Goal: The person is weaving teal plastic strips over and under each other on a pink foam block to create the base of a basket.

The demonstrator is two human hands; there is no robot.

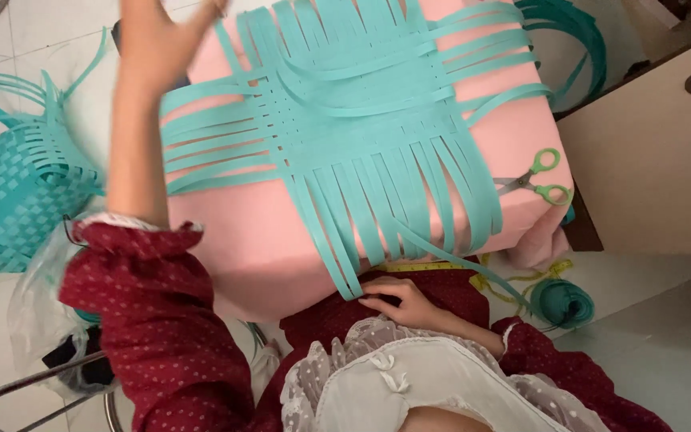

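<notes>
Strips of teal plastic are lying woven into a flat mat (353,120) on a pink cushioned surface (257,240), spreading between the two hands, with loose ends fanning out on every side. The left hand (157,36) is reaching up past the mat's far left corner with fingers spread and blurred, gripping nothing that can be made out. The right hand (397,300) is resting low at the near edge, fingers loosely bent and open, its fingertips touching the ends of the strips hanging over the pink edge beside a yellow measuring tape (425,266). Well off to the right of the right hand, green-handled scissors (537,182) are lying on the pink surface, and a teal coil (561,302) is sitting on the floor below them. Far left of the left arm, a half-woven teal basket (21,188) is standing on the floor.
</notes>
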